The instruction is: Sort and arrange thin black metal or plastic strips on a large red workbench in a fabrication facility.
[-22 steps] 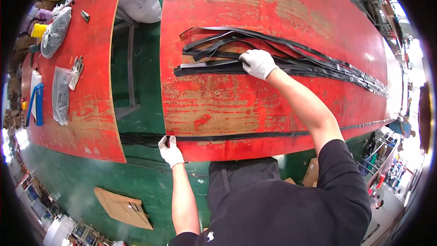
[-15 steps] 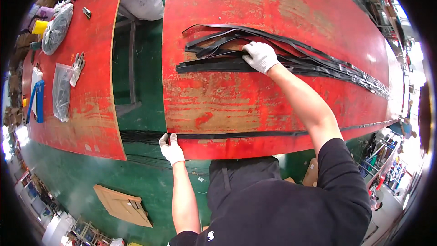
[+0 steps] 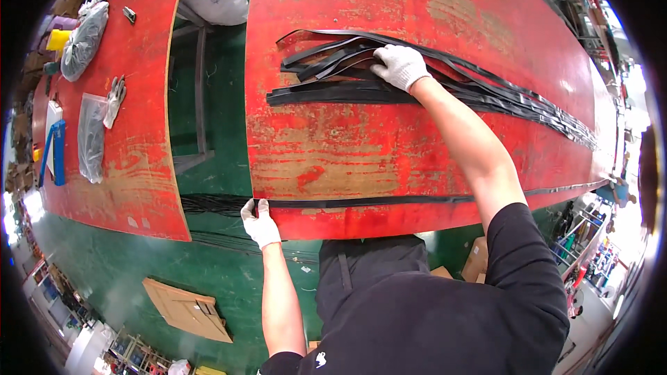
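Note:
Both my hands wear white knit gloves. My left hand [image 3: 261, 224] is at the near left corner of the red table, closed on the end of a single flat black strip [image 3: 361, 202]. That strip runs lengthwise along the near edge of the tabletop. Farther in, my right hand [image 3: 401, 68] lies over a loose bundle of black strips [image 3: 326, 92], its fingers curled round one or more of them; its palm hides exactly which. The bundle's left ends fan out, and its strips trail off to the far right.
Across a gap stands another red table [image 3: 142, 160], holding a spare glove [image 3: 115, 101], clear plastic bags [image 3: 92, 139], a blue tool [image 3: 59, 153] and a small cutter [image 3: 130, 14]. More black strands [image 3: 212, 204] hang in the gap. Flattened cardboard [image 3: 187, 310] lies on the green floor.
My right hand has shifted slightly, and the strips beneath it are spread a little differently. My left hand stays at the table corner on the strip's end.

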Demonstrator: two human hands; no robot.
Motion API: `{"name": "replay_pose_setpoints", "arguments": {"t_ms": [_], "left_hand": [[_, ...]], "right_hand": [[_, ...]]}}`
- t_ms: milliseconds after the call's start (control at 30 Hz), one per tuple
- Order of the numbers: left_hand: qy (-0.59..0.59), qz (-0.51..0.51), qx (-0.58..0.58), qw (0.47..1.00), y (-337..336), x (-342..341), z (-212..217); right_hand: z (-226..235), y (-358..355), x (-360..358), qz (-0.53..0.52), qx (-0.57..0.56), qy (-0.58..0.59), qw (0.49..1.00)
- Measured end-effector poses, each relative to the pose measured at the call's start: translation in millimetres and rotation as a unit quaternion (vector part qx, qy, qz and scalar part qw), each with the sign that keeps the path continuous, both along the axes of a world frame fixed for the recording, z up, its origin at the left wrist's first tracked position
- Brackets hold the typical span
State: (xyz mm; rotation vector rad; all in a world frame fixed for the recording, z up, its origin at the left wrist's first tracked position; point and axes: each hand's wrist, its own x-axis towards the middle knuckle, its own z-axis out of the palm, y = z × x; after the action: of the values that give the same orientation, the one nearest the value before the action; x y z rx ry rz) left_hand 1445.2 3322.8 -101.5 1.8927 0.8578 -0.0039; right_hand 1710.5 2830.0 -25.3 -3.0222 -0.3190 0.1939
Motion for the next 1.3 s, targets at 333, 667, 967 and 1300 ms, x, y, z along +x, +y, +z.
{"name": "replay_pose_setpoints", "arguments": {"t_ms": [333, 667, 967, 1300], "left_hand": [[-0.007, -0.001, -0.019, 1.000, 1, -2, -4], [-0.010, -0.004, 0.007, 1.000, 0, -3, -5], [-0.017, -0.011, 0.020, 1.000, 1, -3, -8], [-0.019, -0.013, 0.011, 1.000, -1, -4, -5]], "right_hand": [[-7, 11, -1, 0.051, -0.032, -0.085, 0.995], [10, 37, -42, 0.057, 0.000, 0.050, 0.997], [9, 30, -29, 0.033, 0.020, 0.076, 0.996], [-5, 8, -21, -0.161, 0.267, 0.111, 0.944]]}}
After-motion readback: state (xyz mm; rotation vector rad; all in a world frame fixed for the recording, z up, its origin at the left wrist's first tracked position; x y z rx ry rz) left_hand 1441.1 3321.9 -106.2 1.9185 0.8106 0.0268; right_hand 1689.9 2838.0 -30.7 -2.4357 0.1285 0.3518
